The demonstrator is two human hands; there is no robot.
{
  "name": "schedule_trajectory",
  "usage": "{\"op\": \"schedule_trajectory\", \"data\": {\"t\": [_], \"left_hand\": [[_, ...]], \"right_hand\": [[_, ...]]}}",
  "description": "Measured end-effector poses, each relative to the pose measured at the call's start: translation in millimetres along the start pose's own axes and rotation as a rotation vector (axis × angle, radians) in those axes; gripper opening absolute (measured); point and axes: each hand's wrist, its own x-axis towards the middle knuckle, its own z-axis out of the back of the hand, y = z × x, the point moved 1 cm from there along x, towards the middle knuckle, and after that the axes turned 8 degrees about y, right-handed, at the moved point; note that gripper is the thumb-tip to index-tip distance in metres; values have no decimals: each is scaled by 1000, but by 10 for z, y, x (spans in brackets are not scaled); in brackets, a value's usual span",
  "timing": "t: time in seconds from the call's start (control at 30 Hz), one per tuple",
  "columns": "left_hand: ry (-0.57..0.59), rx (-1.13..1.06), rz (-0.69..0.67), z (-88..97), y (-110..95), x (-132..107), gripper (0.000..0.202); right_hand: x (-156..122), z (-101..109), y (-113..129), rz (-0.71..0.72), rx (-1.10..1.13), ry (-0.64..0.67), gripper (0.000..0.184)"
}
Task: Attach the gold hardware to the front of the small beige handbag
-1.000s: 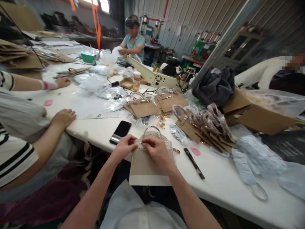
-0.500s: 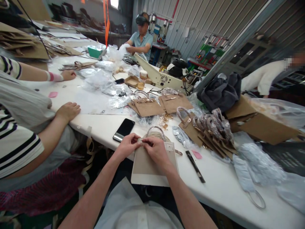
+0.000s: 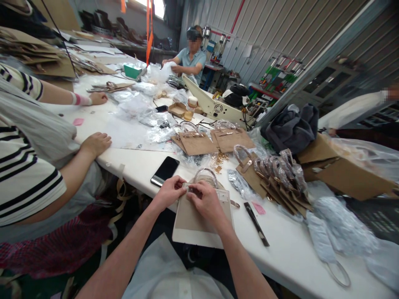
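Observation:
A tan paper bag (image 3: 199,220) with a clear loop handle lies flat at the near edge of the white table (image 3: 280,245), partly overhanging it. My left hand (image 3: 170,192) and my right hand (image 3: 207,203) are both closed in a pinch at the bag's top edge, fingertips meeting near a small fitting below the handle. What the fingertips pinch is too small to make out.
A black phone (image 3: 165,170) lies left of the bag, a black flat tool (image 3: 256,217) to its right. More tan bags (image 3: 274,174) and plastic wraps lie beyond, with a brown box (image 3: 346,174) at right. A striped-sleeved person's hand (image 3: 95,143) rests at left; other people sit farther off.
My hands stay pinched at the bag's top; the right hand has shifted slightly over it. The view has drifted, so everything sits a little lower and further right.

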Motion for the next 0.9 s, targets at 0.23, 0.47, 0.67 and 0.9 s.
{"op": "schedule_trajectory", "data": {"t": [0.23,0.47,0.67,0.9], "left_hand": [[-9,-6,-7,-4,44,4,31],[0,-21,-18,-13,87,15,29],[-15,-11,-6,-22,41,14,26],[-17,-35,2,-32,-14,5,27]], "right_hand": [[-62,-72,32,74,22,-38,29],[-101,-133,-7,78,26,-100,30],[-137,-166,-65,54,51,-107,35],[-123,-142,-50,61,45,-91,32]]}}
